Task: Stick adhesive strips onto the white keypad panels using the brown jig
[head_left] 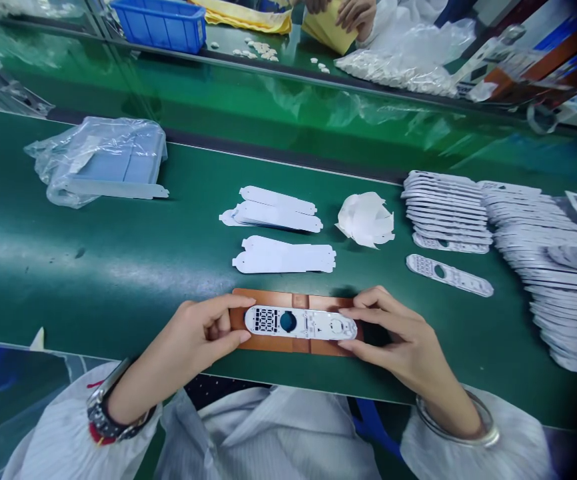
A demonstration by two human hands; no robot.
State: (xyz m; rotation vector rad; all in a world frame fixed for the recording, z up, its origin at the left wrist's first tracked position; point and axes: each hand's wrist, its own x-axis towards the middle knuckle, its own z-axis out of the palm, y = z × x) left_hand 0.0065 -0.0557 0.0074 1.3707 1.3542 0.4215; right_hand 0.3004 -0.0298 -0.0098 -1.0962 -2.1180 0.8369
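Observation:
A long white plastic panel [321,325] with rounded ends, a grid of small cutouts and a round dark hole lies over a copper-brown fixture block [300,345]. My left hand [208,330] grips the panel's left end between thumb and index finger. At the right end, my right hand [393,330] pinches it the same way, fingers on the upper edge and thumb on the lower. Just beyond the fixture is a small stack of white strips [286,257]. A similar panel [449,275] lies alone to the right of my hands.
More white strips [276,212] lie farther back, beside a crumpled heap of white paper-like pieces [367,219]. Stacked panels [446,207] and a longer pile [543,267] fill the right. A plastic-wrapped pack [118,157] sits left. Beyond the divider are a blue bin [161,25] and another person's hands [356,15].

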